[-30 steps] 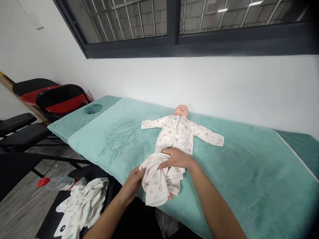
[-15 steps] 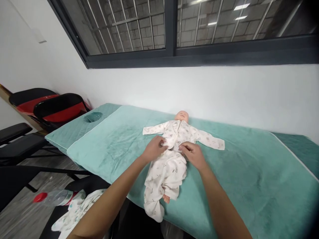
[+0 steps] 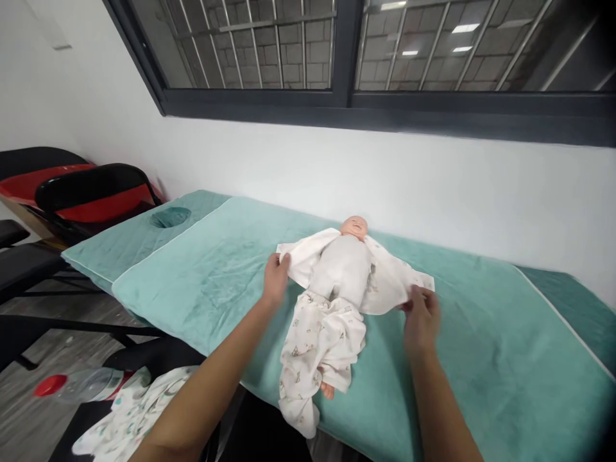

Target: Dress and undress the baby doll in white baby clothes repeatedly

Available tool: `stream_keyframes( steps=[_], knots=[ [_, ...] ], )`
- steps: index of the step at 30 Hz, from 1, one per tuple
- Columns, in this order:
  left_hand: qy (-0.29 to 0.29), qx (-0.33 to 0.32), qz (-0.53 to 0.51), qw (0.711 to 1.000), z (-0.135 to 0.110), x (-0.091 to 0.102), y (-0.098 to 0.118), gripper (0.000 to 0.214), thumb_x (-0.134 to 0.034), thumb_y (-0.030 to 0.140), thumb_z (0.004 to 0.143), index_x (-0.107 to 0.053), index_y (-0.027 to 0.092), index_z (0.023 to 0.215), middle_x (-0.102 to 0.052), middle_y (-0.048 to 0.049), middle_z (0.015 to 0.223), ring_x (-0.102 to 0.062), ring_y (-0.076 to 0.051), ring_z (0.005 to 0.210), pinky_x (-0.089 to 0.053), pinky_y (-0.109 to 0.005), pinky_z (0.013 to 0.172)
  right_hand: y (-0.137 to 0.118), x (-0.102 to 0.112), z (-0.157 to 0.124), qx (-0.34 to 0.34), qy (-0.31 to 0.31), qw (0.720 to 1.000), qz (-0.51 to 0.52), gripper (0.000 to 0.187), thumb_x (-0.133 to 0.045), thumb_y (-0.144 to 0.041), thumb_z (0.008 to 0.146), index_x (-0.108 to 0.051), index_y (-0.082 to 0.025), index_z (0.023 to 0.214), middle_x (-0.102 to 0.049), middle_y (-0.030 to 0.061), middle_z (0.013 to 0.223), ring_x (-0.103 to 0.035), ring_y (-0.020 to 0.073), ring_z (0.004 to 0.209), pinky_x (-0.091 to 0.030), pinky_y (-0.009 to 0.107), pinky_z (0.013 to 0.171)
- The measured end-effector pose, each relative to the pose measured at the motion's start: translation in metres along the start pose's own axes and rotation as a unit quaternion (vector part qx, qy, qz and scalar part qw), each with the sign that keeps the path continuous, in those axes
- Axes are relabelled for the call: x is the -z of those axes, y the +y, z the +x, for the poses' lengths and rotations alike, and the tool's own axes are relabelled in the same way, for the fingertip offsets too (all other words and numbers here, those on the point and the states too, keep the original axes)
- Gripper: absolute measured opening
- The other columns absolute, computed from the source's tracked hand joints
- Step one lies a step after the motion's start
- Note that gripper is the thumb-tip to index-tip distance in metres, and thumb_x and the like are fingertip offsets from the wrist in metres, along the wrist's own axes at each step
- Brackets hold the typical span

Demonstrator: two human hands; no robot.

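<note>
A baby doll (image 3: 342, 269) lies on its back on a teal towel-covered table (image 3: 221, 276), head toward the wall. Its printed white shirt (image 3: 389, 285) is spread open to both sides, baring the grey torso. Printed white trousers (image 3: 317, 343) cover the legs, and one bare foot (image 3: 328, 390) sticks out near the table's front edge. My left hand (image 3: 275, 277) pinches the shirt's left flap beside the doll's arm. My right hand (image 3: 421, 316) pinches the right flap's lower edge.
Black and red folding chairs (image 3: 91, 196) stand at the left. A heap of printed baby clothes (image 3: 129, 410) and a clear bottle with a red cap (image 3: 72, 384) lie on a dark surface below the table's front left. A barred window (image 3: 337, 45) runs above the white wall.
A second ago my hands held the trousers at the doll's legs. They moved up to the shirt front and have pulled its two flaps apart, exposing the torso.
</note>
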State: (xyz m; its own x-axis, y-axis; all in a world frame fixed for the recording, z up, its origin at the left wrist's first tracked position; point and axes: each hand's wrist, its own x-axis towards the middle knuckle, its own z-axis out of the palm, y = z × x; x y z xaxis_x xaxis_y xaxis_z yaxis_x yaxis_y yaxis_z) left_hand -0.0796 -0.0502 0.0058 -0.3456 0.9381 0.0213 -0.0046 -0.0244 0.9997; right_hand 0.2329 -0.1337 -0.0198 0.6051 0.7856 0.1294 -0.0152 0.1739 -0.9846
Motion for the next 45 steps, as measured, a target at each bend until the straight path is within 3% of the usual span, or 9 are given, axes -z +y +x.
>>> stream_keyframes(
  steps=[3, 6, 9, 13, 23, 32, 36, 40, 45],
  knots=[
    [0.08, 0.02, 0.055, 0.995, 0.015, 0.021, -0.021, 0.014, -0.061, 0.029, 0.083, -0.052, 0.02, 0.085, -0.048, 0.0036, 0.071, -0.045, -0.012, 0.058, -0.037, -0.024, 0.056, 0.012, 0.042, 0.003, -0.084, 0.051, 0.991, -0.094, 0.036, -0.064, -0.055, 0.081, -0.054, -0.021, 0.086, -0.051, -0.0047, 0.064, -0.048, 0.015, 0.054, -0.04, 0.03, 0.057],
    [0.089, -0.055, 0.08, 0.991, 0.006, 0.027, -0.039, 0.017, -0.063, 0.019, 0.079, -0.054, 0.021, 0.095, -0.054, 0.0001, 0.087, -0.053, -0.014, 0.076, -0.043, -0.025, 0.067, 0.017, 0.057, -0.007, -0.001, 0.093, 0.962, -0.259, 0.039, -0.065, -0.055, 0.081, -0.058, -0.018, 0.093, -0.059, 0.0013, 0.076, -0.055, 0.0184, 0.066, -0.042, 0.033, 0.065],
    [-0.082, -0.163, 0.133, 0.974, -0.013, 0.025, -0.046, 0.006, -0.06, 0.023, 0.083, -0.061, 0.02, 0.088, -0.059, -0.0017, 0.091, -0.055, -0.015, 0.085, -0.044, -0.026, 0.075, 0.016, 0.04, -0.027, 0.097, 0.035, 0.95, -0.295, 0.037, -0.061, -0.052, 0.086, -0.061, -0.019, 0.1, -0.063, 0.0055, 0.087, -0.059, 0.0207, 0.077, -0.045, 0.035, 0.073],
    [-0.361, -0.093, 0.117, 0.921, -0.021, 0.025, -0.046, 0.019, -0.058, 0.035, 0.088, -0.063, 0.017, 0.082, -0.058, 0.0, 0.078, -0.05, -0.014, 0.072, -0.04, -0.026, 0.068, 0.013, 0.002, -0.047, 0.121, -0.232, 0.936, -0.234, 0.028, -0.06, -0.048, 0.09, -0.065, -0.021, 0.095, -0.067, 0.0058, 0.09, -0.06, 0.0215, 0.083, -0.047, 0.033, 0.075],
    [-0.551, -0.083, 0.042, 0.829, -0.01, 0.041, -0.038, 0.03, -0.08, 0.04, 0.072, -0.067, 0.019, 0.091, -0.055, -0.0036, 0.104, -0.052, -0.018, 0.096, -0.041, -0.029, 0.084, 0.005, -0.005, -0.047, 0.131, -0.42, 0.885, -0.155, 0.015, -0.074, -0.034, 0.083, -0.065, -0.022, 0.08, -0.061, 0.0046, 0.092, -0.058, 0.0203, 0.086, -0.044, 0.033, 0.079],
    [-0.378, -0.196, 0.025, 0.904, -0.019, 0.016, -0.038, 0.016, -0.06, 0.034, 0.091, -0.052, 0.021, 0.087, -0.046, -0.0102, 0.15, -0.04, -0.024, 0.141, -0.031, -0.041, 0.114, 0.004, -0.016, -0.046, 0.022, -0.416, 0.891, -0.181, 0.039, -0.053, -0.048, 0.094, -0.058, -0.019, 0.068, -0.052, 0.0, 0.066, -0.045, 0.0146, 0.064, -0.035, 0.029, 0.061],
    [-0.303, -0.233, 0.089, 0.92, -0.017, -0.007, -0.026, 0.013, -0.052, 0.033, 0.095, -0.045, 0.023, 0.089, -0.059, -0.0083, 0.137, -0.055, -0.021, 0.124, -0.041, -0.038, 0.102, -0.023, -0.038, -0.043, -0.015, -0.447, 0.864, -0.231, 0.03, -0.063, -0.049, 0.087, -0.067, -0.019, 0.082, -0.05, -0.0028, 0.064, -0.041, 0.0125, 0.061, -0.03, 0.026, 0.056],
    [-0.235, -0.23, 0.207, 0.921, -0.001, -0.029, -0.014, 0.015, -0.05, 0.038, 0.095, -0.048, 0.024, 0.093, -0.069, -0.0033, 0.092, -0.063, -0.021, 0.082, -0.045, -0.035, 0.077, -0.052, -0.059, -0.038, -0.05, -0.538, 0.801, -0.257, 0.031, -0.072, -0.05, 0.079, -0.062, -0.02, 0.076, -0.041, -0.006, 0.057, -0.037, 0.0102, 0.054, -0.026, 0.025, 0.051],
    [-0.225, -0.207, 0.181, 0.935, 0.021, -0.041, -0.029, 0.017, -0.052, 0.04, 0.093, -0.05, 0.024, 0.091, -0.06, 0.0007, 0.08, -0.056, -0.017, 0.072, -0.044, -0.031, 0.071, -0.036, -0.053, -0.009, -0.009, -0.401, 0.897, -0.187, 0.036, -0.069, -0.045, 0.08, -0.044, -0.022, 0.071, -0.042, -0.0053, 0.066, -0.041, 0.0115, 0.06, -0.034, 0.025, 0.055]
  ],
)
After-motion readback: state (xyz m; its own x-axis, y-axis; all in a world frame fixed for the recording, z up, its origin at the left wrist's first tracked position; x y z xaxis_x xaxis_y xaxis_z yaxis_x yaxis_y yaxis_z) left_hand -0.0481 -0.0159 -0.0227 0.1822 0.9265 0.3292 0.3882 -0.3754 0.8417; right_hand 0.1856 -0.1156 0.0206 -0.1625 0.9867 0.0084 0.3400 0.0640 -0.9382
